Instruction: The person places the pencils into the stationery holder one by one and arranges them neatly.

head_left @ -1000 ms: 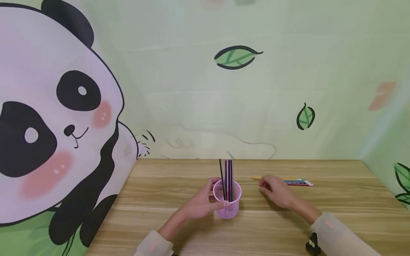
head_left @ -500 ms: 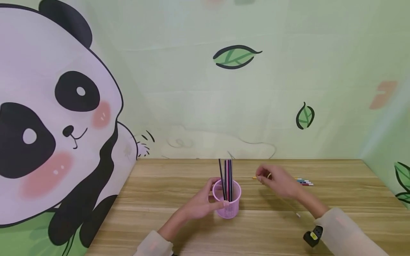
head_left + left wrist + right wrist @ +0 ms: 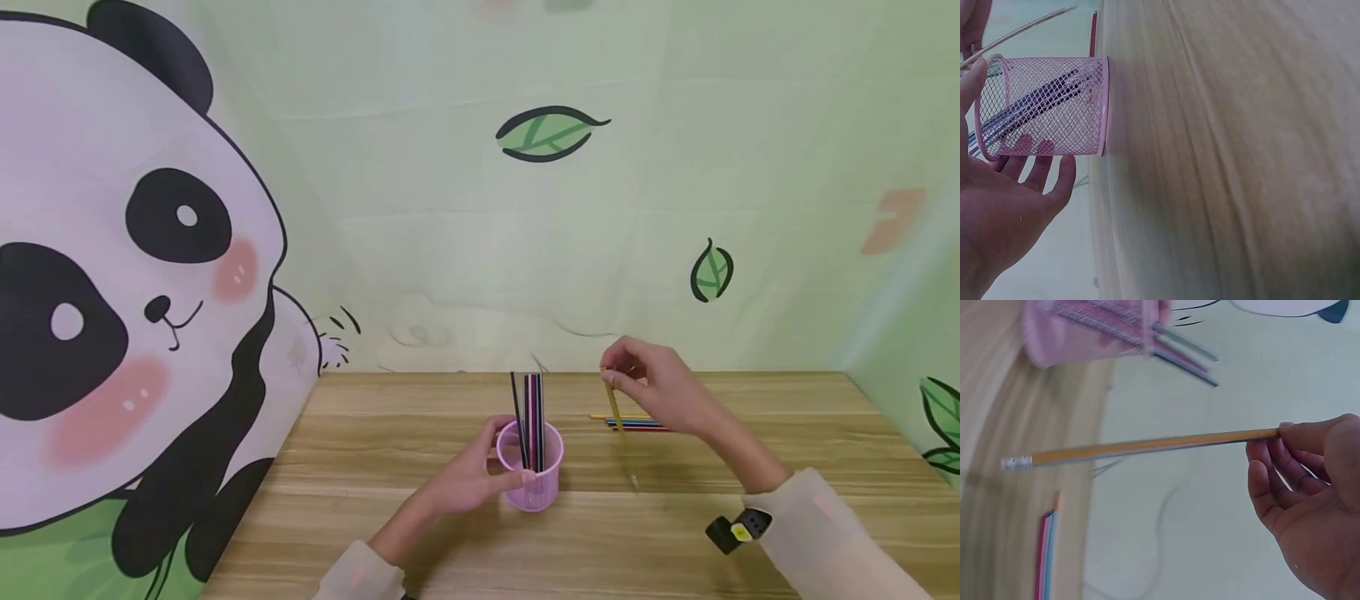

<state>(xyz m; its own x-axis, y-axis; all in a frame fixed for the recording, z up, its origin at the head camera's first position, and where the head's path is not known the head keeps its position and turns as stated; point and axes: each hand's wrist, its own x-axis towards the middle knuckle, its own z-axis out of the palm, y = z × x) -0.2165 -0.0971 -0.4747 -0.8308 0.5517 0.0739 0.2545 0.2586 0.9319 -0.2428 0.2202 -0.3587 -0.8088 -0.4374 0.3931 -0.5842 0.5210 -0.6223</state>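
A pink mesh pencil cup (image 3: 534,492) stands upright on the table with several dark pencils (image 3: 534,417) leaning in it. My left hand (image 3: 480,475) holds the cup from the left, thumb at the near rim and fingers around the far side; the left wrist view shows the fingers curved along the mesh (image 3: 1047,100). To the right of the cup, my right hand (image 3: 656,383) pinches a yellow pencil (image 3: 1147,445) by one end, between thumb and fingertips. The pencil hangs down at a slant, its white eraser end (image 3: 1016,463) lowest.
Several pencils (image 3: 637,423), yellow, blue and red among them, lie side by side on the wooden table (image 3: 420,400) behind and below my right hand. A green backdrop (image 3: 420,208) with a painted panda (image 3: 247,375) rises at the table's back edge.
My right hand has picked the yellow pencil off the pile and raised it, swinging it from lying flat to hanging steeply. The left hand and cup have stayed in place.
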